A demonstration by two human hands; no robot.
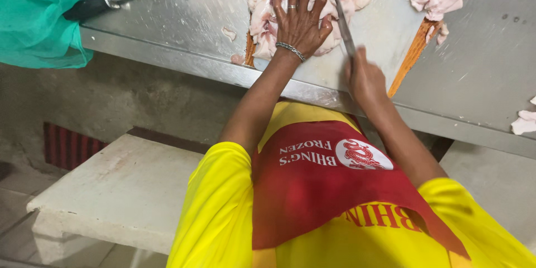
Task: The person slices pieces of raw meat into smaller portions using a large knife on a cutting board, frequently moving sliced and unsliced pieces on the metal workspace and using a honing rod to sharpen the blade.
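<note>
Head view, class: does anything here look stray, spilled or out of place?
Yes. A few scraps of raw meat lie loose on the steel table, off the cutting board where the left hand presses the main pile. More pieces sit at the right edge.

left hand (pixel 300 21): fingers spread, palm down | right hand (pixel 364 77): closed fist | both arms extended

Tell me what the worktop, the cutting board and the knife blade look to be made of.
Worktop: probably stainless steel, dull grey sheen with a folded edge. Cutting board: likely whitish plastic, matte; an orange-brown, wood-like edge shows. Knife blade: metal, narrow and grey.
</note>
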